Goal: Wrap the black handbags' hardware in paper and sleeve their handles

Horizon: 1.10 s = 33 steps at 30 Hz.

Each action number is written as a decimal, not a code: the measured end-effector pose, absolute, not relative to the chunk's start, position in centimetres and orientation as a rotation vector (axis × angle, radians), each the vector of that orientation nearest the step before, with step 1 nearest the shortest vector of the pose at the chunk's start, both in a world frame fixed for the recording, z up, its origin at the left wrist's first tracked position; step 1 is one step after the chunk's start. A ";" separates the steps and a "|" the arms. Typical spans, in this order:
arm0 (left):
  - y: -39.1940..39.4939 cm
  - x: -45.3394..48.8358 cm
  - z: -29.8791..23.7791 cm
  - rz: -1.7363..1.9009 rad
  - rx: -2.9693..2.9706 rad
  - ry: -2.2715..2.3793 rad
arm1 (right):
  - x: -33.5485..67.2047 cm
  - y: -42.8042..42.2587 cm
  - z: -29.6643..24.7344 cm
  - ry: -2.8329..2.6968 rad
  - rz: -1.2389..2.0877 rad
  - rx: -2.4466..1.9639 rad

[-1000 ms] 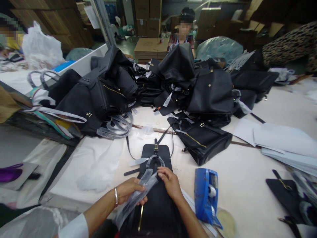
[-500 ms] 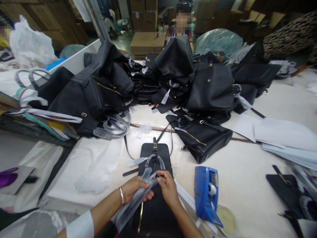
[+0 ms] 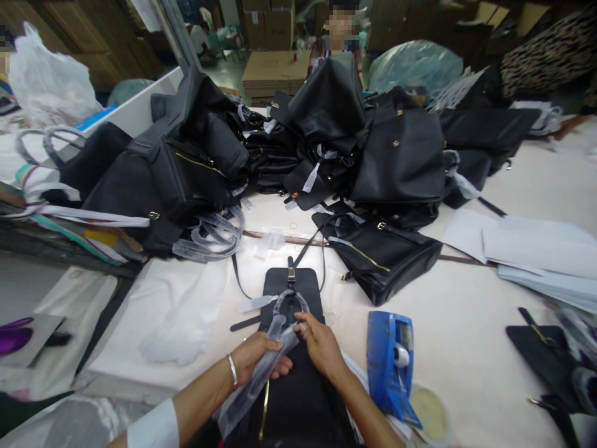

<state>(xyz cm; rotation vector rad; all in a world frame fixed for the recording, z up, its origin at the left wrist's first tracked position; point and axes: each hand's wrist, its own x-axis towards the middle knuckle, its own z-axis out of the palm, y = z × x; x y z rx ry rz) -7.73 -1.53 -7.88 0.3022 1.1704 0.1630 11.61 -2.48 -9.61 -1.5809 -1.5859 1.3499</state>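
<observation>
A black backpack (image 3: 305,386) with a gold zipper lies in front of me, its flap and buckle pointing away. Its top handle (image 3: 283,300) is wrapped in clear plastic. My left hand (image 3: 262,358) grips a long clear plastic strip (image 3: 249,389) that trails down over the bag's left side. At the strip's upper end, by the base of the handle, my right hand (image 3: 319,342) has thumb and forefinger pinched together; what sits between those fingertips is too small to make out. A white tag (image 3: 256,304) sticks out left of the handle.
A blue tape dispenser (image 3: 389,364) and a round tape roll (image 3: 428,415) are right of the bag. Another black bag (image 3: 385,252) lies beyond, before a heap of black bags (image 3: 326,106). White sheets (image 3: 536,242) lie at right. A person (image 3: 338,46) is across the table.
My right hand has shifted slightly up and to the right, its fingers opening a little from the strip. My left hand keeps its hold. The camera view has moved slightly.
</observation>
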 end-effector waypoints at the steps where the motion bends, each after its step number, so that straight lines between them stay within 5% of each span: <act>1: -1.5 -7.6 -8.0 0.163 0.300 1.171 | 11.7 -2.6 -9.5 -1.591 1.380 -1.559; 16: -1.6 -6.1 -7.8 0.221 0.351 1.209 | 10.8 -3.5 -9.2 -1.444 1.354 -1.654; 23: -1.9 -6.9 -7.9 0.208 0.381 1.182 | 11.3 -1.8 -7.1 -1.886 0.993 -1.661; 33: -1.7 -8.6 -7.4 0.176 0.391 1.095 | 12.4 0.3 -7.7 -1.927 1.316 -1.501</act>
